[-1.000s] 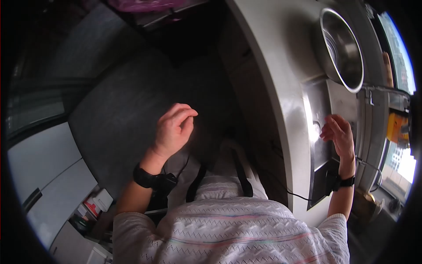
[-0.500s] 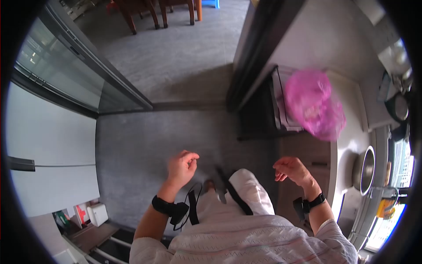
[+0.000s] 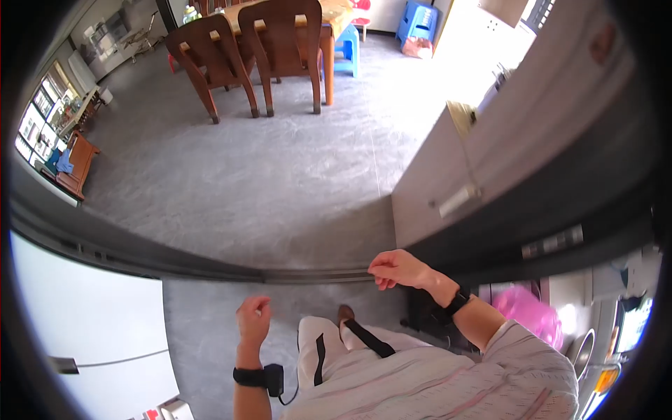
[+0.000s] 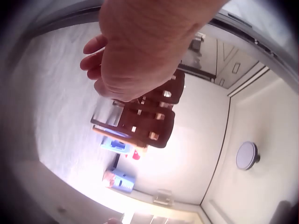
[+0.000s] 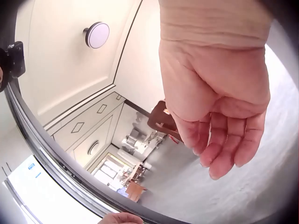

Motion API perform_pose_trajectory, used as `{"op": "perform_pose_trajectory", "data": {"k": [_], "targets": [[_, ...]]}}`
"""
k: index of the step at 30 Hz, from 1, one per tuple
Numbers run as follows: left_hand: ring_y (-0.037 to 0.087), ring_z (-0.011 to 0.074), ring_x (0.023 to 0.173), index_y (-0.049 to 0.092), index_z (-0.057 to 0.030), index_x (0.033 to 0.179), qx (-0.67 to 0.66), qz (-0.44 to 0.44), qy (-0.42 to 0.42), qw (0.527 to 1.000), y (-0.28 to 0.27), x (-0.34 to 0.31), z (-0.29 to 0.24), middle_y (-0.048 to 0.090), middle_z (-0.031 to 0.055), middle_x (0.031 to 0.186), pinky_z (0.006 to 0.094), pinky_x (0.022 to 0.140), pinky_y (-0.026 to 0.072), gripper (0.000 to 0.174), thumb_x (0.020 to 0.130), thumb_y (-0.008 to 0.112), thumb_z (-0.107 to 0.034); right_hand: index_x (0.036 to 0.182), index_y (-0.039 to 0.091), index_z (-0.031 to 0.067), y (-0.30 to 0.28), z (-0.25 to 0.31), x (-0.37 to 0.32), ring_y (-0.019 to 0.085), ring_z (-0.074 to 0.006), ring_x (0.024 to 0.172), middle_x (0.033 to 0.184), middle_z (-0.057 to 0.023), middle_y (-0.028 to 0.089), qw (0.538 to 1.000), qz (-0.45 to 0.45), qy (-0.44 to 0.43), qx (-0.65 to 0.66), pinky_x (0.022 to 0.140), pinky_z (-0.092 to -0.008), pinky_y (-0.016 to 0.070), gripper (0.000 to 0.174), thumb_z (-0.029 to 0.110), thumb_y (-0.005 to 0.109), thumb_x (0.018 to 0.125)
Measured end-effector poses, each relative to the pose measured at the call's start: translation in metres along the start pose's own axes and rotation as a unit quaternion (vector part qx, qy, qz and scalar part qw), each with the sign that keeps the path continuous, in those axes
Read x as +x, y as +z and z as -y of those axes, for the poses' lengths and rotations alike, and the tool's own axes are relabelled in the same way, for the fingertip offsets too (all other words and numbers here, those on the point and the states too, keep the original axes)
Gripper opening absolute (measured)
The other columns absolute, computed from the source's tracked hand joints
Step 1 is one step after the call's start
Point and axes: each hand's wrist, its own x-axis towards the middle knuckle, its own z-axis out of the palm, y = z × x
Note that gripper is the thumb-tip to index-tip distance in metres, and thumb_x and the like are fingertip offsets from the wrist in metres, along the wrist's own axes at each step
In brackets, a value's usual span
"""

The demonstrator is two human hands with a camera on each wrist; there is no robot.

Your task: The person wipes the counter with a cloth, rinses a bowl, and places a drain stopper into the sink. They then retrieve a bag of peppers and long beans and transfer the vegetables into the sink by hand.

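My left hand hangs in the air over the grey floor near a white cabinet, its fingers loosely curled around nothing. Further forward, my right hand is held out in front of the body, overlapping the door track in the head view. In the right wrist view the right hand shows its palm, with relaxed, slightly bent fingers and nothing in them. The left wrist view shows the left hand from the wrist side, its fingertips partly hidden behind the palm.
Beyond the doorway, wooden chairs stand at a table, with a blue stool further back. A white cabinet flanks the left side. At right are a grey cabinet, a pink plastic bag and a metal basin.
The view has turned from the sink counter toward the doorway and moved closer to it. The right hand has come forward from beside the sink. Both hands stay empty.
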Motion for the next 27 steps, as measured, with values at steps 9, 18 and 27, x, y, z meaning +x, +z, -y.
{"op": "perform_pose_trajectory", "data": {"k": [9,18,27], "targets": [[0.057,0.0113,0.061,0.065,-0.0007,0.082,0.021,-0.028,-0.054,0.998,-0.003,0.239,0.040,0.062,0.0062,0.070,0.0250,0.056,0.0457,0.011,0.074,0.058,-0.002,0.091,0.061,0.0013,-0.101,0.142,0.179,0.059,-0.0095,0.062,0.069,-0.0023,0.061,0.997,-0.032,-0.071,-0.016,0.053,-0.0217,0.0451,0.020,0.020,0.055,0.087],[0.061,0.0156,0.064,0.064,-0.0023,0.082,0.010,0.128,0.113,0.985,0.118,0.601,-0.111,0.063,0.0083,0.076,0.0261,0.059,0.0473,0.010,0.075,0.059,-0.004,0.094,0.060,0.0008,-0.293,0.221,0.261,0.061,-0.0111,0.064,0.072,-0.0036,0.062,0.972,-0.198,-0.044,0.121,0.057,-0.0223,0.0476,0.020,0.019,0.054,0.089],[0.059,0.0216,0.062,0.065,-0.0043,0.084,0.021,0.215,0.208,0.954,0.273,0.832,-0.242,0.060,0.0095,0.073,0.0296,0.059,0.0470,0.013,0.074,0.057,-0.004,0.095,0.060,0.0017,-0.536,0.327,0.397,0.062,-0.0109,0.066,0.073,-0.0039,0.063,0.969,-0.205,-0.104,0.096,0.057,-0.0226,0.0475,0.023,0.023,0.053,0.089]]}}
